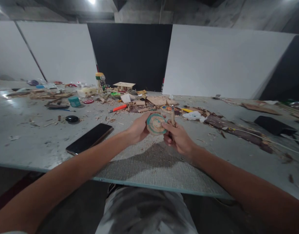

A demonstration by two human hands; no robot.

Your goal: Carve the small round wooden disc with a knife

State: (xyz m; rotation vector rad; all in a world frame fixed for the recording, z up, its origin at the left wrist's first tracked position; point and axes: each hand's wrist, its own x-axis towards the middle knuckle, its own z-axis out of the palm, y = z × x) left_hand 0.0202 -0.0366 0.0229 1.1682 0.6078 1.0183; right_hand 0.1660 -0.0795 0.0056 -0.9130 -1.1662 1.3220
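Observation:
My left hand (pixel 137 128) is closed around the edge of a round wooden disc (pixel 155 124), whose face shows a teal outer ring and paler carved-looking wood inside. In my right hand (pixel 179 138) is a slim wooden-handled tool (pixel 173 116), standing nearly upright with a metal tip at its top end. Its lower end is hidden by my fingers, so I cannot tell its exact kind. My right thumb rests against the right side of the disc's face. Both hands are just above the near part of the table.
A black phone (pixel 89 139) and a shiny black oval object (pixel 71 119) lie left on the table (pixel 37 139). Beyond my hands are wood shavings, an orange-handled cutter (pixel 119 108) and a teal container (pixel 74 101). Bark strips (pixel 237 131), a cable and a black box (pixel 275 125) lie right.

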